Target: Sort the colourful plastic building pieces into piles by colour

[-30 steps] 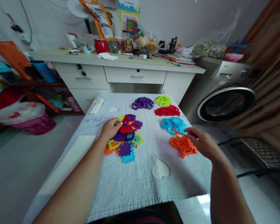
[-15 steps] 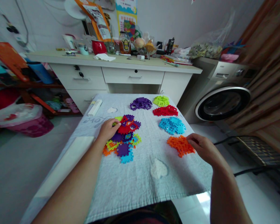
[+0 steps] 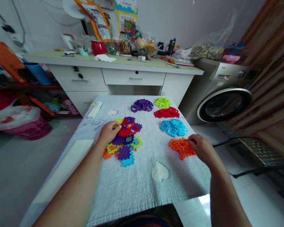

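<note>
A mixed heap of flat plastic interlocking tiles (image 3: 124, 153) in purple, red, lime, orange and blue lies left of the table's middle. My left hand (image 3: 109, 131) rests at its upper left edge, fingers closed together beside red and lime tiles; whatever they pinch is hidden. On the right, my right hand (image 3: 201, 146) has its thumb and fingertips pinched at the edge of a pile of orange tiles (image 3: 181, 148). Beyond that pile are separate piles of blue tiles (image 3: 173, 127), red tiles (image 3: 167, 112), lime tiles (image 3: 162, 102) and purple tiles (image 3: 142, 105).
A pale cloth (image 3: 142, 189) with heart patterns covers the table. A white box (image 3: 95, 110) lies at the far left corner. Behind stands a white desk (image 3: 133, 76) with jars and a fruit bowl. A washing machine (image 3: 223, 104) and a dark rack (image 3: 257, 153) stand to the right.
The whole view shifts slightly left. Both hands stay nearly in place, the left at the mixed heap and the right at the orange pile's edge.
</note>
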